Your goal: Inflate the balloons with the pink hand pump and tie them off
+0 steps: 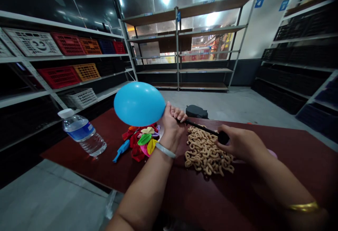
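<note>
A blue balloon [139, 104], rounded out with air, is held up over the table. Closed around its neck is my left hand [173, 115], which also covers the near end of a black rod. This rod [202, 127] looks like part of a balloon pump and runs rightward to a round black end [223, 138]. My right hand [236, 140] grips that end with thumb and fingers. Where the balloon's neck meets the rod is hidden by my left fingers. Limp balloons [144, 139] in several colours lie in a pile below the blue one.
A heap of tan curled pieces [207, 153] lies under the rod on the dark red table [285, 146]. At the left stands a water bottle [83, 132]. A pinkish thing [273, 153] shows partly behind my right wrist. Shelves [177, 71] and crates [59, 77] stand beyond.
</note>
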The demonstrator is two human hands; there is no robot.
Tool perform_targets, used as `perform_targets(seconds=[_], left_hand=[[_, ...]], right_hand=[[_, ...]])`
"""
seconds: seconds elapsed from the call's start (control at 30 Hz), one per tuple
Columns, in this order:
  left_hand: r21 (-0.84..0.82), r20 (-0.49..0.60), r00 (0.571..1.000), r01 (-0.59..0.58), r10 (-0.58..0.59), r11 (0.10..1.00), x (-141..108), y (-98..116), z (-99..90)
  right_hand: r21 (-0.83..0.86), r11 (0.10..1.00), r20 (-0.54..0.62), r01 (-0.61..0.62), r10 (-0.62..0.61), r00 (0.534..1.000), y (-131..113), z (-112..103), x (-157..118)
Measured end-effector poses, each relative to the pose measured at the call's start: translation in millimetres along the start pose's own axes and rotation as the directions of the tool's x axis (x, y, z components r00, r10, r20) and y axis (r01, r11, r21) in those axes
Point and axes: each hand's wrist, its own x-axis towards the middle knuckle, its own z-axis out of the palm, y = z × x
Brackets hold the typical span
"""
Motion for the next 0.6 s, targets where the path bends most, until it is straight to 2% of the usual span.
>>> perform_targets(seconds=[0.13, 0.37, 0.6], left_hand=[[-0.014, -0.014, 0.999, -0.047, 0.047, 0.999, -0.5, -4.5, -1.2], [-0.035, -0.098, 0.993, 0.061, -0.065, 0.998, -18.3, -51.4, -2.7], [0.020, -0.061, 0.986, 0.156, -0.155, 0.988, -42.6, -82.3, 1.6]], right_hand=[[-0.061, 0.998, -0.014, -0.001, 0.000, 1.000, 6.6, 1.4, -0.4], [-0.153, 0.988, 0.006, -0.003, 0.004, 1.000, -9.0, 0.5, -1.3], [-0.034, 0.999, 0.015, 0.015, -0.015, 1.000, -28.1, -0.4, -2.1]])
